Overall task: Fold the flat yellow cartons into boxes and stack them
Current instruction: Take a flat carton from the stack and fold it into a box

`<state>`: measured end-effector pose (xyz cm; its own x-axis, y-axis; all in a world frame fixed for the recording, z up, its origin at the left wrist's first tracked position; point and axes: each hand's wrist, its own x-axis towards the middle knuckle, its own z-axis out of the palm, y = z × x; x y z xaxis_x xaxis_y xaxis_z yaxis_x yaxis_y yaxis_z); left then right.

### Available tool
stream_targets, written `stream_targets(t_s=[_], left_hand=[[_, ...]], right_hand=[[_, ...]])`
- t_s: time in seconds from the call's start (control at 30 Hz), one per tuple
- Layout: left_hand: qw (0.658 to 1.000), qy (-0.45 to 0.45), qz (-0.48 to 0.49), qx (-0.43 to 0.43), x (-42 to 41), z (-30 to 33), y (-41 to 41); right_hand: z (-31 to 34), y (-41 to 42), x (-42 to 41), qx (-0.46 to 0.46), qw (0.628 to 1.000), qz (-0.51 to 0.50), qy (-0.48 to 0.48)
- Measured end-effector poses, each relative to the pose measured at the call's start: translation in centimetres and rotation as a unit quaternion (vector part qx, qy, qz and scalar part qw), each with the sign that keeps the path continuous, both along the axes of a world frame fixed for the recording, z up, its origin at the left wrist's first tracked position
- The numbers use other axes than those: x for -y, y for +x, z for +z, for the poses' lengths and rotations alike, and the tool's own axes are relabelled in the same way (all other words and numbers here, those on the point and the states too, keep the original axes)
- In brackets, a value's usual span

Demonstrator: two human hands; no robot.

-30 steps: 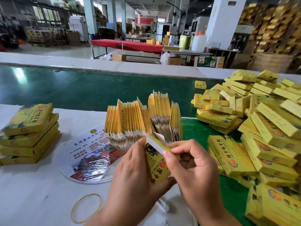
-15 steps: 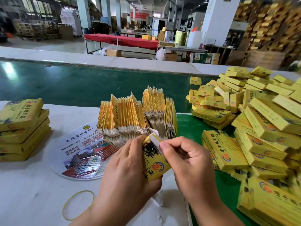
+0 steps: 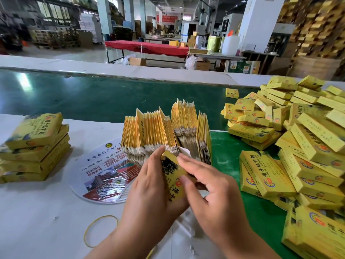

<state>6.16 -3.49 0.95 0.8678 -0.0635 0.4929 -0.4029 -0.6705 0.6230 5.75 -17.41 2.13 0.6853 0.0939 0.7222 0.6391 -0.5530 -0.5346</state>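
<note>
A neat stack of folded boxes (image 3: 35, 146), matte yellow card printed with dark characters and a red-and-blue roundel, stands at the far left of a white table (image 3: 37, 212). Just right of it lie a round, glossy printed fan (image 3: 104, 174) and, nearer the camera, a thin yellow rubber band (image 3: 100, 230) in a loose loop. At centre, a thick bundle of flat cartons (image 3: 164, 131) stands on edge, fanned like book pages, orange-yellow faces above pale cut flaps. In front of it, the left hand (image 3: 149, 187) grips one yellow carton (image 3: 172, 176) from behind, thumb curled against its upper left edge. The right hand (image 3: 211, 189) presses on the same carton, fingers nearly straight and close together across its top end, thumb laid on its printed face. Beyond runs a dark green conveyor belt (image 3: 93, 94), smooth and slightly shiny. At right, a loose heap of finished boxes (image 3: 298, 139), sharp-edged rectangular slabs, sprawls over a green mat (image 3: 231, 165).
</note>
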Motion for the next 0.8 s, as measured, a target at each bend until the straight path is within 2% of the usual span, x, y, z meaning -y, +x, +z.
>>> stream_targets(t_s=[0.17,0.33,0.47,0.57,0.63,0.7,0.8], left_hand=[[0.995,-0.037,-0.061,0.071,0.0,0.8,-0.2],[0.992,-0.045,-0.081,0.083,-1.4,1.0,0.9],[0.991,-0.062,-0.109,0.049,-1.9,0.9,1.5],[0.985,-0.070,-0.138,-0.082,-1.8,1.1,0.8],[0.984,-0.013,-0.088,-0.153,-1.9,0.8,-0.2],[0.990,0.068,-0.017,-0.120,-1.9,0.8,-1.8],[0.991,0.116,0.046,-0.047,-1.5,0.6,-4.8]], right_hand=[[0.3,0.0,1.3,-0.012,0.997,0.004,0.073],[0.5,0.3,2.1,-0.037,0.999,0.002,0.033],[0.5,0.3,2.2,-0.062,0.996,0.013,0.059],[0.2,0.2,2.3,-0.060,0.993,-0.002,0.098],[0.1,0.3,2.7,-0.072,0.986,-0.015,0.147],[0.1,0.3,2.8,-0.096,0.974,-0.024,0.203],[0.2,-0.2,1.7,-0.115,0.963,-0.005,0.243]])
